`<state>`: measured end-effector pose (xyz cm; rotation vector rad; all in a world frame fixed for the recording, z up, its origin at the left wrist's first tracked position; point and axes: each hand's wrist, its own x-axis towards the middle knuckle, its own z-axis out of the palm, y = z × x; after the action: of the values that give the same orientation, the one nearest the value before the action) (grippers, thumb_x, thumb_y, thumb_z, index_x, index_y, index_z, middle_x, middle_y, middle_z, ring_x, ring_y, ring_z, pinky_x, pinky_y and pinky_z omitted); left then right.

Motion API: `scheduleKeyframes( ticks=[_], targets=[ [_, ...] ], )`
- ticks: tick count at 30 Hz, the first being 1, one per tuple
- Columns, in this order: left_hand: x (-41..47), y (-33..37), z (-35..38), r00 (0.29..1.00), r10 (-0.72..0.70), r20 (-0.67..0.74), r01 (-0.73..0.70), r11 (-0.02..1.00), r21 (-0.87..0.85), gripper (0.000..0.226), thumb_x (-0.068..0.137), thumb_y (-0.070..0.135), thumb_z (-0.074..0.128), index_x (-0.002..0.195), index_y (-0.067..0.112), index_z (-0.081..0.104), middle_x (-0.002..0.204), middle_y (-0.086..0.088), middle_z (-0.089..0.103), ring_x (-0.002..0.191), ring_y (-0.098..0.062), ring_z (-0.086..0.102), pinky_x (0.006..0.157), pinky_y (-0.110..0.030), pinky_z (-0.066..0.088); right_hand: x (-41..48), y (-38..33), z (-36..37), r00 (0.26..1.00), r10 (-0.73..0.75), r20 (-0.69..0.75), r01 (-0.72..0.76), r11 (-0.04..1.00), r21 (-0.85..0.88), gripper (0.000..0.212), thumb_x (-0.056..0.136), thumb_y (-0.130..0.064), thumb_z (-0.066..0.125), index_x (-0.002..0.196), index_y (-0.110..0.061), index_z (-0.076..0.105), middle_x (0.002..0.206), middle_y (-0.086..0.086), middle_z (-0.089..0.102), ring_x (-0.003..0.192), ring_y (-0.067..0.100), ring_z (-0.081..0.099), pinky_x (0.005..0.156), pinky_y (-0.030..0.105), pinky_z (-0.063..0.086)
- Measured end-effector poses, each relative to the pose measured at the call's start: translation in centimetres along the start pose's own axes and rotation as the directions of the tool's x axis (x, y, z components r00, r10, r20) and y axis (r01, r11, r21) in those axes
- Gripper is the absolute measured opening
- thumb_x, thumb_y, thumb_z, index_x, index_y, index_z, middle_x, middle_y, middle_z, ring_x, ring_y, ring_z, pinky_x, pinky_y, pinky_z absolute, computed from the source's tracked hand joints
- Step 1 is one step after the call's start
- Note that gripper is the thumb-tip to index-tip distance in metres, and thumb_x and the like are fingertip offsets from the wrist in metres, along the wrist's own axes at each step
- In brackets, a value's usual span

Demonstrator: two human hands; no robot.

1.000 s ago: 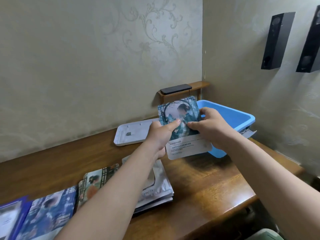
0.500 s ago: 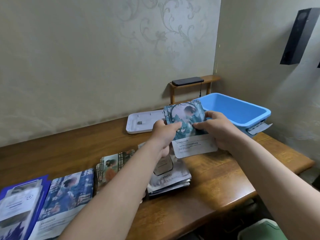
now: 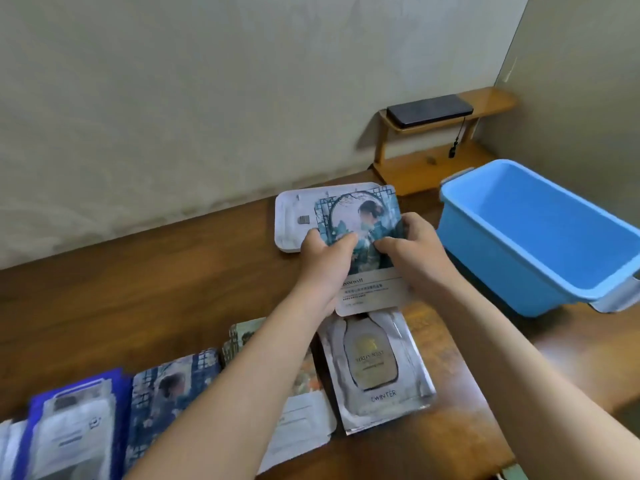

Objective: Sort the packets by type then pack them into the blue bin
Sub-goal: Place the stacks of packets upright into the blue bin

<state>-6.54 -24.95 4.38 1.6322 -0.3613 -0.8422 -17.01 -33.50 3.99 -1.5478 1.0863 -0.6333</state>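
Observation:
I hold a teal picture packet [image 3: 363,220] upright above the wooden table. My left hand [image 3: 323,252] grips its left side and my right hand [image 3: 412,249] grips its right side, thumbs on the front. The blue bin [image 3: 540,268] stands to the right with nothing visible inside. Below my hands lies a stack of silver packets [image 3: 377,368]. Further left lie a packet with an orange figure [image 3: 242,336], partly under my arm, a dark blue picture packet [image 3: 173,386] and a blue-edged packet [image 3: 72,420].
A white lid [image 3: 291,220] lies flat behind the held packet. A small wooden shelf [image 3: 485,102] with a black device [image 3: 429,110] stands in the back corner. Walls close the table at the back and right. The table's front edge runs at lower right.
My view has swung left and down. The packet and both hands have sunk closer to the table, over the silver stack. The grip is unchanged.

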Motion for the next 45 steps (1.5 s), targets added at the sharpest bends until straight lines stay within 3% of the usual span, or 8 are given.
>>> scheduleKeyframes(
  ticks=[10,17,22,31,35,39,42,45],
  targets=[
    [-6.0,2.2,-0.5,0.95,-0.312,-0.019,0.311,0.95,-0.04,0.032,0.08,0.032,0.072,0.11,0.021,0.065,0.103,-0.004,0.077,0.094,-0.026,0.075,0.083,-0.056,0.062,-5.4,-4.0,-2.8,0.971,0.203,0.126,-0.187,0.974,-0.13,0.024,0.088,-0.011,0.067,0.1,-0.027,0.053,0.102,-0.002,0.066,0.091,0.018,0.069,0.085,0.047,0.06],
    [-5.8,8.5,4.1,0.976,-0.202,0.084,0.196,0.978,0.071,0.027,0.082,0.031,0.071,0.106,0.023,0.064,0.101,-0.003,0.077,0.091,-0.026,0.075,0.08,-0.054,0.063,-4.7,-8.0,-8.3,0.983,0.177,-0.04,-0.179,0.983,-0.041,0.02,0.09,-0.014,0.066,0.104,-0.022,0.055,0.101,0.002,0.067,0.083,0.017,0.07,0.07,0.034,0.061],
    [-5.2,10.4,8.5,0.978,-0.112,0.175,0.099,0.992,0.081,0.015,0.093,0.024,0.069,0.108,0.023,0.066,0.104,0.0,0.077,0.092,-0.019,0.074,0.075,-0.038,0.063,-3.4,-9.1,-13.0,0.981,0.142,-0.13,-0.151,0.987,-0.06,0.02,0.088,-0.015,0.069,0.1,-0.025,0.057,0.098,0.001,0.07,0.08,0.017,0.07,0.068,0.035,0.058],
    [-3.4,10.2,16.7,0.899,-0.3,0.319,0.302,0.952,0.044,0.007,0.101,0.004,0.056,0.106,0.007,0.06,0.102,-0.017,0.074,0.088,-0.028,0.078,0.082,-0.044,0.064,1.8,-8.0,-24.3,0.973,0.048,-0.227,-0.114,0.951,-0.287,0.022,0.084,-0.01,0.072,0.098,-0.02,0.057,0.096,-0.001,0.067,0.085,0.022,0.066,0.077,0.04,0.057],
    [-1.6,9.0,18.0,0.93,-0.301,0.212,0.28,0.952,0.123,0.006,0.101,0.01,0.056,0.101,0.009,0.062,0.1,-0.016,0.072,0.086,-0.027,0.077,0.079,-0.039,0.065,4.6,-6.6,-25.7,0.986,0.035,-0.161,-0.12,0.824,-0.554,0.025,0.088,-0.016,0.06,0.108,-0.024,0.049,0.099,0.004,0.064,0.092,0.031,0.059,0.08,0.042,0.052],
    [-0.1,7.7,18.4,0.939,-0.337,0.074,0.31,0.919,0.244,0.009,0.101,0.013,0.056,0.097,0.01,0.064,0.093,-0.012,0.071,0.081,-0.022,0.075,0.07,-0.03,0.065,5.5,-4.2,-23.2,0.997,0.069,-0.024,-0.057,0.543,-0.838,0.03,0.09,-0.02,0.054,0.116,-0.021,0.04,0.097,0.006,0.059,0.082,0.036,0.054,0.067,0.04,0.045],
    [0.2,6.7,18.5,0.925,-0.379,0.037,0.353,0.89,0.288,0.007,0.1,0.016,0.061,0.098,0.011,0.064,0.092,-0.01,0.07,0.08,-0.02,0.074,0.066,-0.028,0.064,5.3,-2.3,-20.7,0.991,0.096,0.089,0.047,0.372,-0.927,0.032,0.09,-0.015,0.053,0.117,-0.017,0.037,0.093,0.003,0.054,0.069,0.032,0.05,0.052,0.033,0.031],
    [0.4,6.2,18.6,0.916,-0.399,0.038,0.374,0.885,0.277,0.011,0.1,0.018,0.065,0.092,0.011,0.063,0.089,-0.008,0.068,0.081,-0.021,0.073,0.068,-0.03,0.064,6.0,-0.5,-19.9,0.984,0.153,0.09,0.032,0.35,-0.936,0.036,0.088,-0.009,0.051,0.119,-0.018,0.035,0.083,-0.001,0.041,0.053,0.024,0.036,0.047,0.031,0.025]
  ],
)
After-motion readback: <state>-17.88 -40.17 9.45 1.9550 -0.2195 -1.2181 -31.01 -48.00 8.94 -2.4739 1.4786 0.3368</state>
